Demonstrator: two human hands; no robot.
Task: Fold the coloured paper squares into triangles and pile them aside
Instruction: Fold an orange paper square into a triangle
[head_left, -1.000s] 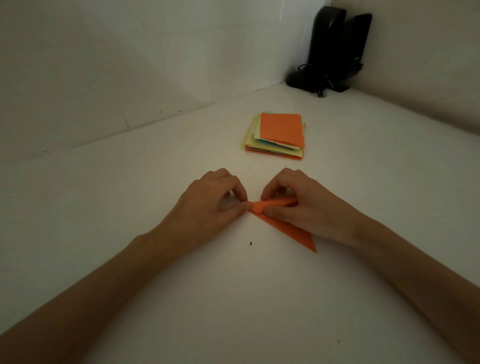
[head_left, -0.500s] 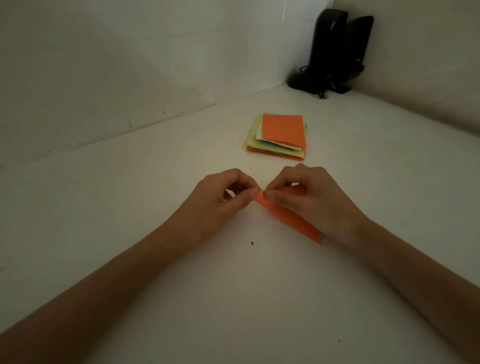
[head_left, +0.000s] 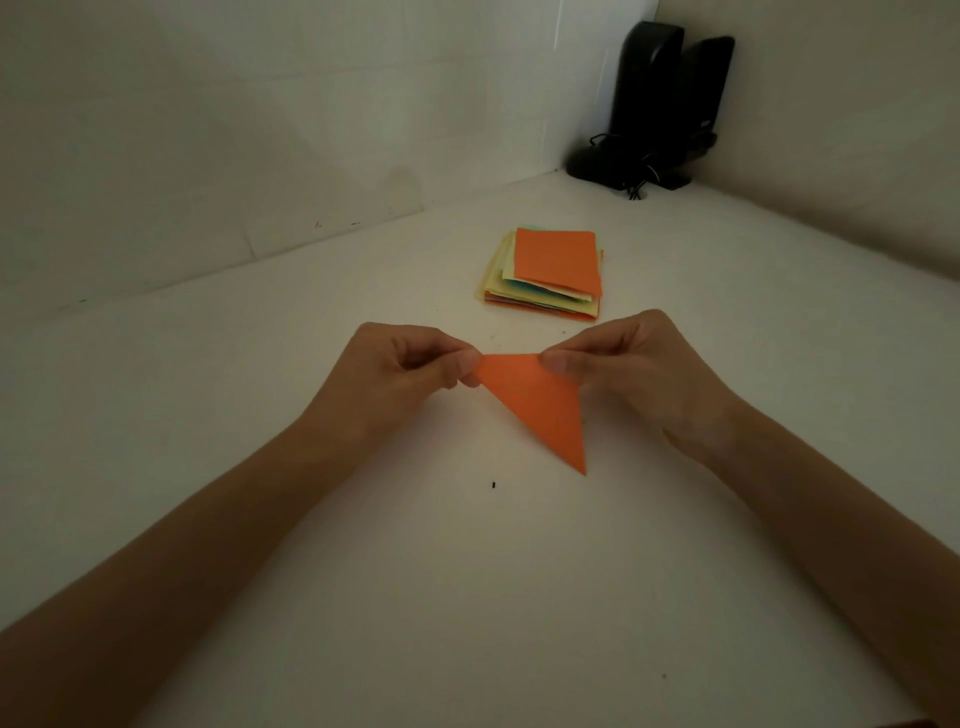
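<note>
An orange paper triangle (head_left: 537, 402) hangs in the middle of the view, its long tip pointing down toward me. My left hand (head_left: 402, 374) pinches its upper left corner between thumb and forefinger. My right hand (head_left: 631, 371) pinches the upper right corner the same way. Beyond my hands lies a stack of coloured paper squares (head_left: 545, 273) on the white table (head_left: 260, 415), with an orange square on top and yellow, blue and orange sheets showing below.
Two black speakers with a tangle of cable (head_left: 660, 104) stand in the far right corner. White walls close the table at the back and on the right. A small dark speck (head_left: 492, 485) lies on the table below the triangle.
The orange paper was pressed low near the table, seen edge-on; both hands have raised it and turned its flat face toward me. The hands have moved slightly apart.
</note>
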